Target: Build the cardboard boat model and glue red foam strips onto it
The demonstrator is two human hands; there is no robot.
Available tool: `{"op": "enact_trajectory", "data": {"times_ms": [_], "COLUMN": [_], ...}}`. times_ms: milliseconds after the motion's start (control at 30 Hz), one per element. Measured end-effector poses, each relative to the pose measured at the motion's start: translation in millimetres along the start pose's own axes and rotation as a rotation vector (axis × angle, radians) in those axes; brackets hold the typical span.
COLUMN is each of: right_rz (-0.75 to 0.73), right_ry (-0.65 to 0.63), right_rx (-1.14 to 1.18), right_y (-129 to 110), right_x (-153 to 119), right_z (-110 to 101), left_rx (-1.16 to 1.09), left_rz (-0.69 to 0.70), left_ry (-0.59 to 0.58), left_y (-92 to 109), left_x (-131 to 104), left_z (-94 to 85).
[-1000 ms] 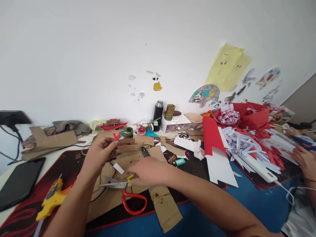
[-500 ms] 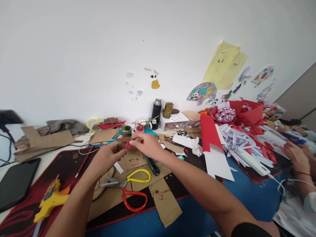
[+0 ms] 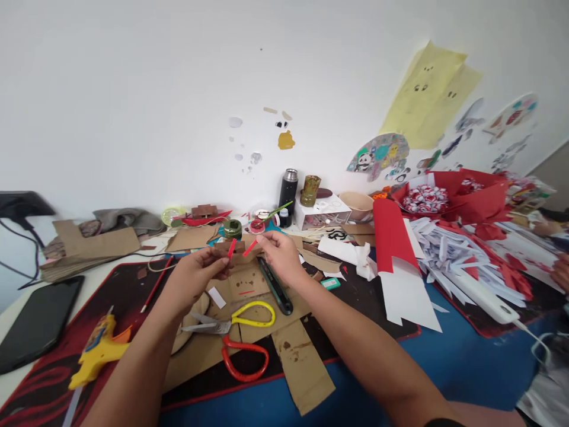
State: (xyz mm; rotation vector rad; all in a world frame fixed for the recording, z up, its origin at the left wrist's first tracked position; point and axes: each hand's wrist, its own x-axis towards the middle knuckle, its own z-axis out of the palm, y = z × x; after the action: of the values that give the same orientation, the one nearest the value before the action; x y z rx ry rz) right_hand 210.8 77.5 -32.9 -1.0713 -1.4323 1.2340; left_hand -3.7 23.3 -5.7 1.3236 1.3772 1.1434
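My left hand (image 3: 202,270) pinches a small red strip (image 3: 232,248) between thumb and fingers, above the brown cardboard. A second short red strip (image 3: 250,248) is gripped in the fingertips of my right hand (image 3: 280,255), a little way apart from the first. Below the hands lie scissors (image 3: 229,326) with one yellow and one red handle, blades spread. A dark green utility knife (image 3: 276,287) rests on the cardboard (image 3: 244,276) under my right wrist. Near it are a white paper strip (image 3: 216,298) and a thin red sliver (image 3: 246,292).
A yellow glue gun (image 3: 100,353) and a black phone (image 3: 42,320) lie at the left. Behind stand a black thermos (image 3: 288,188) and paint jars (image 3: 232,229). Red paper (image 3: 391,234), folded white strips (image 3: 448,255) and a co-worker's hand (image 3: 560,271) are on the right.
My hands have moved apart, and a red strip now shows in each. The view has shifted, so the table's things appear further right. The co-worker's hands are mostly out of view.
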Motion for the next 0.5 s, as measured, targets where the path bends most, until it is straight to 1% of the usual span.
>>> {"op": "enact_trajectory", "data": {"times_ms": [100,200,267,367,500], "right_rz": [-0.001,-0.066,-0.093,-0.063,-0.04], "right_ry": [-0.037,-0.07,-0.108,-0.154,-0.208], "right_rx": [-0.072,-0.258,-0.365,-0.441,-0.479], "right_y": [7.4,6.9,3.8,0.2,-0.4], "right_x": [-8.6,-20.3,-26.9,-33.1,-35.3], "right_z": [-2.2,-4.8,-7.1,-9.3,-9.0], "left_rx": [-0.06,-0.154,-0.17,-0.159,-0.141], "left_rz": [-0.017,-0.045,-0.051,-0.053,-0.046], "left_ry": [0.04,0.081,0.092,0.092,0.087], "left_y": [-2.1,-3.3,-3.3,-2.9,-4.4], "left_x": [0.4,-0.2,-0.7,-1.4,-1.7], "left_z": [0.7,4.4,7.6,11.7,14.2]}}
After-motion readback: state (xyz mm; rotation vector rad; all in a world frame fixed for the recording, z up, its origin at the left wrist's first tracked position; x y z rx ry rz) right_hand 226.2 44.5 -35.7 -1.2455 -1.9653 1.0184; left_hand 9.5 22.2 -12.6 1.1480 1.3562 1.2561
